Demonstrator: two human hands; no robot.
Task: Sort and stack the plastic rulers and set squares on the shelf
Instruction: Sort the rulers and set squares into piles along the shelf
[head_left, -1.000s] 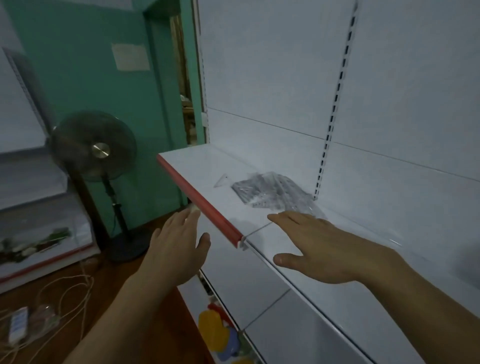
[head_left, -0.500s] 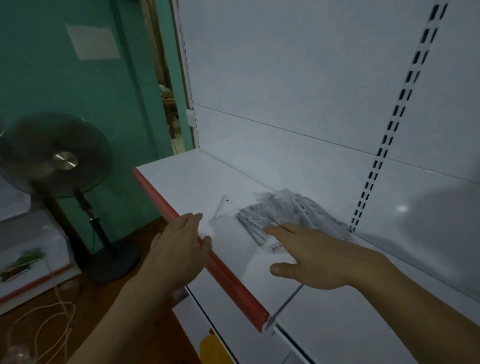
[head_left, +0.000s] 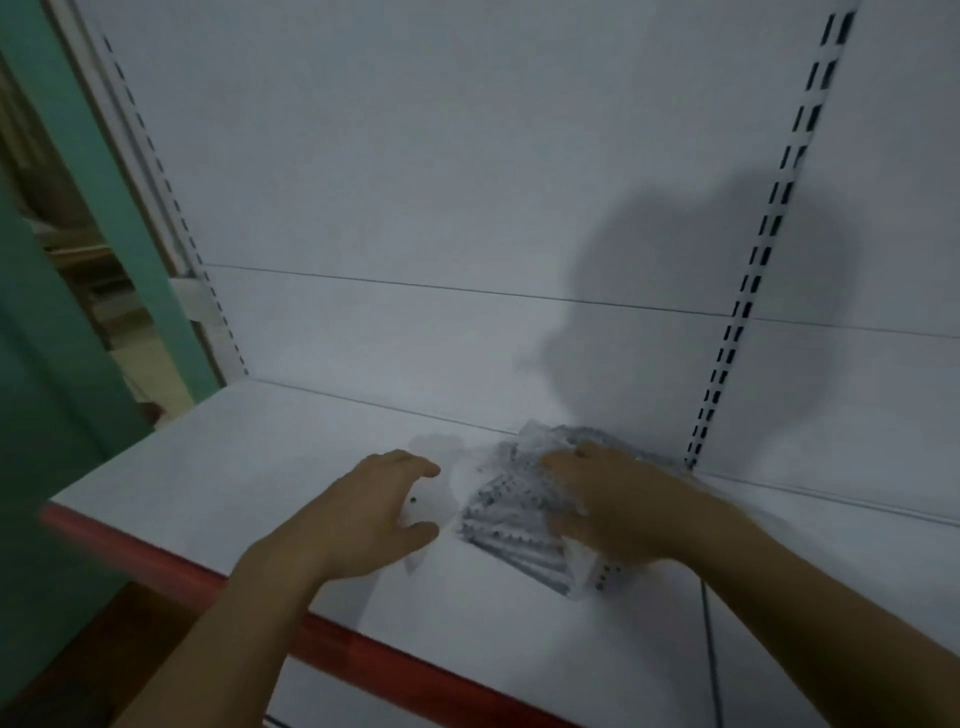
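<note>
Head view. White shelf (head_left: 218, 467) with a red front edge. A fanned pile of clear rulers (head_left: 511, 506) lies at its back, near the slotted upright (head_left: 748, 291) at 2 o'clock. Right hand (head_left: 618, 506) rests on the pile, fingers curled over it. Left hand (head_left: 363, 512), at the pile's 9 o'clock, pinches a clear set square (head_left: 423, 512) between fingers and thumb.

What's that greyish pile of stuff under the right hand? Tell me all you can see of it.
The pile of rulers is a fanned heap of clear plastic strips with dark printed markings, lying flat on the white shelf near its back panel. The right hand rests on top of it; the left hand is beside it. Single pieces are too blurred to separate.
</note>
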